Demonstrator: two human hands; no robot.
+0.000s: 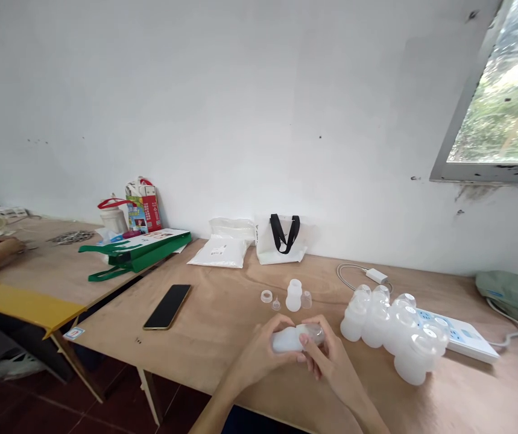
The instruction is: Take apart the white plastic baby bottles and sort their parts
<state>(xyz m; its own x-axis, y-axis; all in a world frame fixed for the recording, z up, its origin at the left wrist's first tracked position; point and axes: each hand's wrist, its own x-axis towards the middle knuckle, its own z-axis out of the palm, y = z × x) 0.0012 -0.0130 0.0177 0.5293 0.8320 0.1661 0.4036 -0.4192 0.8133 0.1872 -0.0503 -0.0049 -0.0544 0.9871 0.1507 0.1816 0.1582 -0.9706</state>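
Note:
A translucent white baby bottle (287,341) lies sideways between my two hands, just above the table's front part. My left hand (264,345) is closed round its base end. With the fingers of my right hand (326,352) I grip the end with the clear cap. Behind my hands stands an open bottle body (293,295). Beside it are a ring collar (266,296), a nipple (276,303) and a clear cap (306,299). To the right, several capped baby bottles (392,322) stand in a close group.
A power strip (467,337) and a charger (376,276) with cable lie at the right, near a green cap (509,292). A phone (167,307) is at the left. White packets (220,250) and a handbag (281,241) stand by the wall. Another person's hand (8,248) rests on the neighbouring table.

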